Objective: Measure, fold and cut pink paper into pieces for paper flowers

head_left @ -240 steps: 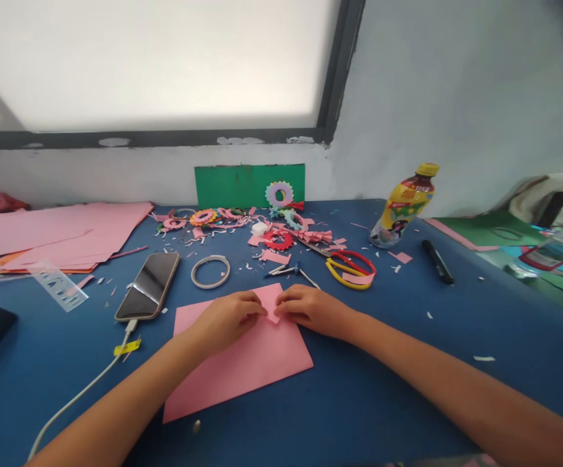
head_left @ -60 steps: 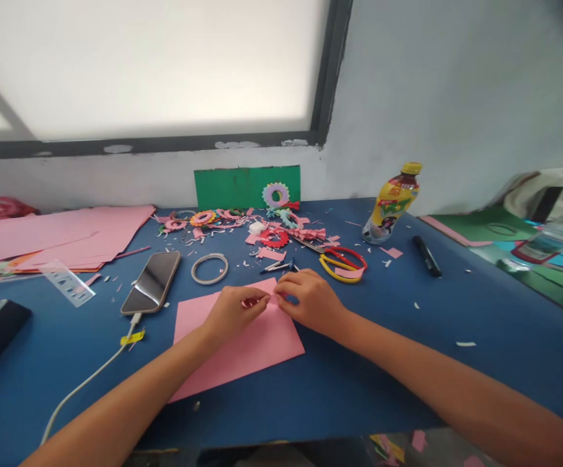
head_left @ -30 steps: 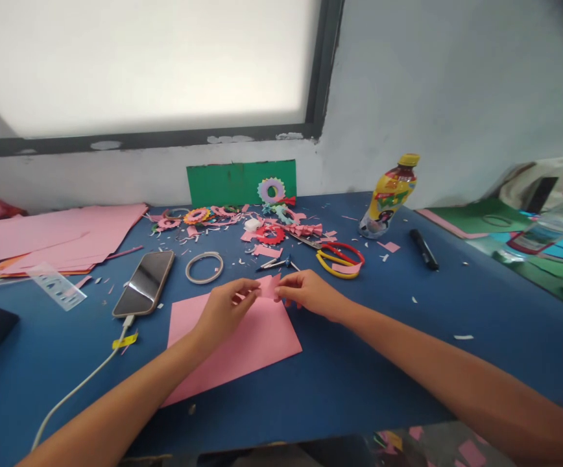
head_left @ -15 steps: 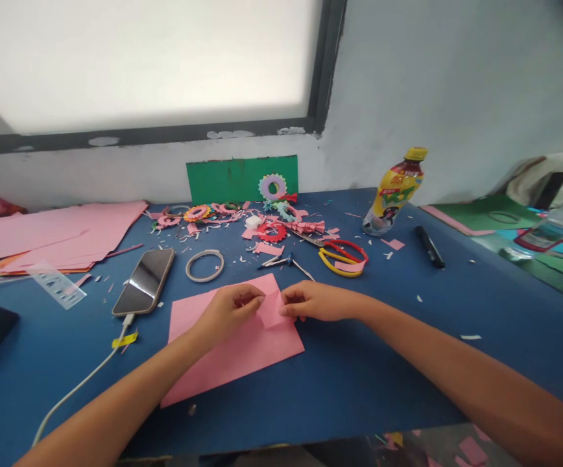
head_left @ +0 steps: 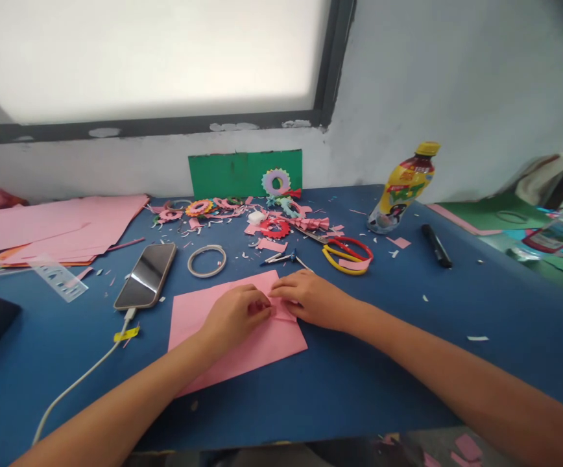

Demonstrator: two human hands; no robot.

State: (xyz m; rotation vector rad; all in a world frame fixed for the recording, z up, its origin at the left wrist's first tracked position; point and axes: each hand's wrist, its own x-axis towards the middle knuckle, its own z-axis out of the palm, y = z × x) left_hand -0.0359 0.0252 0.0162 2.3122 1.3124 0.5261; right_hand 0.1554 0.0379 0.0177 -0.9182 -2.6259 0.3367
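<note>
A pink paper sheet [head_left: 198,311] lies flat on the blue table, partly covered by both hands. Over its right part is a small pink paper piece [head_left: 284,312], lying low against the sheet. My left hand [head_left: 239,316] is closed, with thumb and fingertips pinched at the left edge of this piece. From the other side my right hand [head_left: 314,299] curls over the piece, fingertips and thumb on it close to the left fingers. Much of the small piece is hidden under the fingers.
Beyond the sheet lie a compass [head_left: 281,258], scissors [head_left: 347,256], a tape roll [head_left: 207,261] and paper scraps. A phone [head_left: 146,275] with a white cable lies left. Farther right are a drink bottle [head_left: 403,188] and a black marker [head_left: 436,246]. Pink sheets [head_left: 58,224] are stacked at left.
The small pink piece, raised between my hands before, is now lower and flatter on the sheet. My hands have come closer together, the right one reaching over it. The view has shifted slightly.
</note>
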